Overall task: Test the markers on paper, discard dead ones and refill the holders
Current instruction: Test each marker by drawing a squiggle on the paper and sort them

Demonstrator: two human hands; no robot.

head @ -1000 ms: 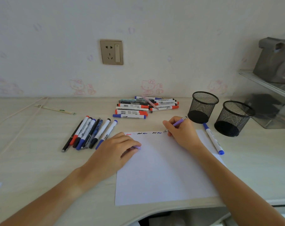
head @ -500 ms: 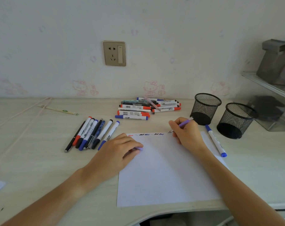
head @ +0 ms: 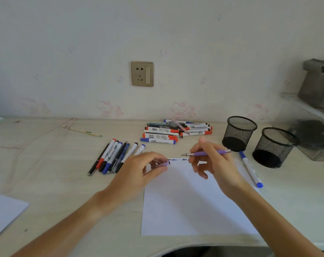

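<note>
A white sheet of paper lies on the desk with small squiggles along its top edge. My right hand holds an uncapped purple pen level above that edge, tip pointing left. My left hand pinches the pen's purple cap just left of the paper's top corner. A row of markers lies left of the paper and a pile of markers lies behind it. Two black mesh holders stand at the right. A blue marker lies beside the paper.
A wall socket is on the wall behind the desk. A clear shelf unit with grey items stands at the far right. Another sheet lies at the left edge. A thin stick lies at the back left.
My right hand has lifted the purple pen off the paper and turned it level. My left hand has risen off the paper, and the cap now shows between its fingers.
</note>
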